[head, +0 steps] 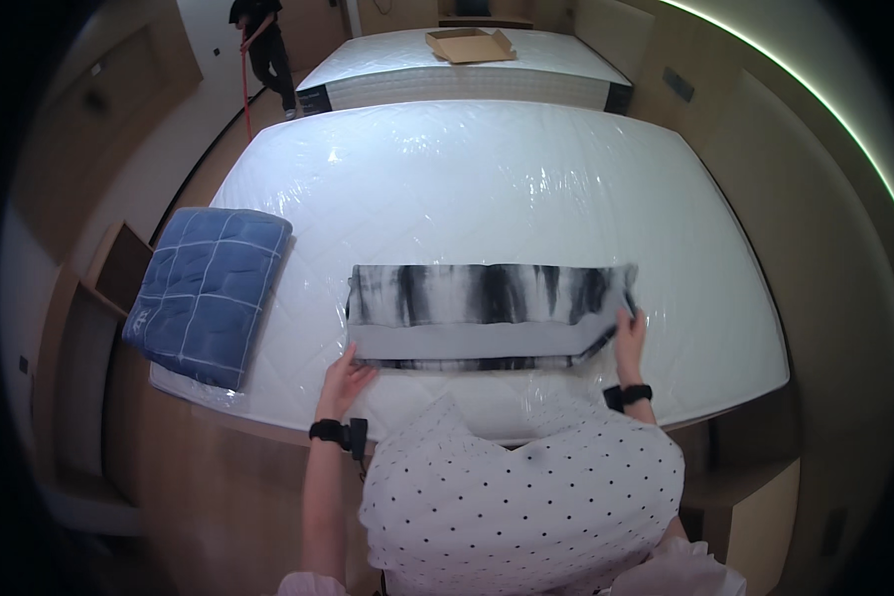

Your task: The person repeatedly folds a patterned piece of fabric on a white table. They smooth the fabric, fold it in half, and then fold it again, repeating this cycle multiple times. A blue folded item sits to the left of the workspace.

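A folded cloth with black, grey and white streaks [484, 294] lies in a long strip on a plastic-wrapped mattress [447, 194]. Along its near side shows a plain grey band, with a dark patterned edge below. My left hand [343, 381] grips the near left corner, thumb on top and fingers beneath. At the right end, my right hand [629, 343] pinches the cloth, whose near right corner is turned up at a slant. Each wrist wears a black strap with a small device.
A folded blue quilted pad with white grid lines [208, 290] rests at the mattress's left edge. Beyond stands a second wrapped mattress [462, 86] bearing an open cardboard box [471, 46]. At far left, a person [264, 52] holds a red pole. A wooden cabinet [763, 521] stands near right.
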`<action>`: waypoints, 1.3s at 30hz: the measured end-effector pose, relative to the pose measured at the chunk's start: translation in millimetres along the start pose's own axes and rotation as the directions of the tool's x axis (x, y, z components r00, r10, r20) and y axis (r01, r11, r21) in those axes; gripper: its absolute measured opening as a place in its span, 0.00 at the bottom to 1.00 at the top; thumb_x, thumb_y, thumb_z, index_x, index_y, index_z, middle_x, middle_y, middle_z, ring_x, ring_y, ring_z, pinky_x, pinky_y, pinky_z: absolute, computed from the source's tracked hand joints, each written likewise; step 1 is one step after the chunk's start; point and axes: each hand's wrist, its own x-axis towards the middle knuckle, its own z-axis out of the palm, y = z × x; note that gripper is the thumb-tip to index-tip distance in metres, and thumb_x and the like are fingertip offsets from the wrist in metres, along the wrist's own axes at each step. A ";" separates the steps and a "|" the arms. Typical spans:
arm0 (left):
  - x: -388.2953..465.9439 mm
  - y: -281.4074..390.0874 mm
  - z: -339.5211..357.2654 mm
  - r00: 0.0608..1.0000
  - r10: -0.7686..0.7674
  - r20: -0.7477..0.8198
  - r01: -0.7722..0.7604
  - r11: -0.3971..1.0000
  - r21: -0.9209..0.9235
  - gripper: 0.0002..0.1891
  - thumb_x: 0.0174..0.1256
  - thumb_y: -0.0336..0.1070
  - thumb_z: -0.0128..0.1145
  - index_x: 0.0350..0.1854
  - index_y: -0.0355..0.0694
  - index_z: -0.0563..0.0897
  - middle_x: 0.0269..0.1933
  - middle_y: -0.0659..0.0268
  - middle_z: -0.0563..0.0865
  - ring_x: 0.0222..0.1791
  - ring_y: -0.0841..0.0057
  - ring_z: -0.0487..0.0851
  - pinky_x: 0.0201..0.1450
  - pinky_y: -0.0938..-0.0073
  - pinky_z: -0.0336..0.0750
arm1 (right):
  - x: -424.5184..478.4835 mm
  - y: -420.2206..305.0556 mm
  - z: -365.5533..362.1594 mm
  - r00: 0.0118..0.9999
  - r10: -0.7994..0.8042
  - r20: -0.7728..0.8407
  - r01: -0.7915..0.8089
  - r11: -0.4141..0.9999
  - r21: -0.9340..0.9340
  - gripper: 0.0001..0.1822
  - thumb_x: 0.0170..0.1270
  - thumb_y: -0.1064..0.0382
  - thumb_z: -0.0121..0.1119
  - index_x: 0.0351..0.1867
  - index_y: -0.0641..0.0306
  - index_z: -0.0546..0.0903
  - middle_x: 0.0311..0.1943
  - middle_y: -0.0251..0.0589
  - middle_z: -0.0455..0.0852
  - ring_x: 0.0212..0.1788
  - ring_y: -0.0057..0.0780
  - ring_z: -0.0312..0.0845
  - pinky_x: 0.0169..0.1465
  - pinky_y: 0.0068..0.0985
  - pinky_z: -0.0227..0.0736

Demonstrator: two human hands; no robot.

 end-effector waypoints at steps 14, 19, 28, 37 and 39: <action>35.3 -32.6 91.4 0.951 0.282 -0.124 -0.277 0.959 0.053 0.24 0.59 0.40 0.55 0.55 0.35 0.68 0.51 0.65 0.73 0.49 0.77 0.71 0.51 0.75 0.65 | -73.0 -28.2 122.7 0.465 -0.425 0.777 0.800 0.577 -0.163 0.16 0.48 0.63 0.58 0.35 0.70 0.70 0.58 0.49 0.63 0.61 0.48 0.55 0.61 0.39 0.52; 32.6 -42.1 182.6 0.373 0.556 0.743 -0.839 -0.140 0.526 0.31 0.50 0.38 0.57 0.60 0.42 0.64 0.60 0.55 0.66 0.61 0.62 0.62 0.61 0.60 0.55 | -79.2 -33.3 128.2 0.432 -0.381 0.818 0.826 0.532 -0.188 0.16 0.47 0.61 0.58 0.36 0.67 0.73 0.51 0.48 0.71 0.58 0.45 0.60 0.59 0.40 0.55; 12.9 -92.5 256.7 0.491 0.203 0.847 -0.632 -0.586 0.507 0.40 0.45 0.45 0.60 0.64 0.48 0.58 0.64 0.58 0.58 0.66 0.60 0.52 0.63 0.46 0.40 | -67.0 -0.9 23.8 0.402 -0.099 0.910 0.246 0.969 -0.004 0.16 0.55 0.62 0.53 0.45 0.66 0.75 0.53 0.46 0.71 0.56 0.34 0.64 0.55 0.30 0.61; 11.0 -93.9 250.3 0.543 0.179 0.820 -0.579 -0.627 0.521 0.39 0.44 0.48 0.61 0.63 0.47 0.60 0.65 0.58 0.58 0.66 0.62 0.51 0.64 0.45 0.40 | 1.8 -63.2 71.8 0.650 -0.569 0.503 0.725 0.662 -0.188 0.21 0.55 0.59 0.54 0.48 0.71 0.71 0.56 0.55 0.65 0.57 0.50 0.60 0.56 0.38 0.58; 10.8 -99.7 250.0 0.539 0.214 0.815 -0.575 -0.613 0.541 0.38 0.42 0.47 0.62 0.60 0.49 0.64 0.66 0.59 0.56 0.67 0.60 0.48 0.62 0.43 0.41 | -8.3 -22.1 96.3 0.762 -0.417 0.496 0.622 0.684 -0.380 0.25 0.56 0.57 0.53 0.52 0.73 0.67 0.59 0.59 0.59 0.58 0.53 0.57 0.58 0.39 0.55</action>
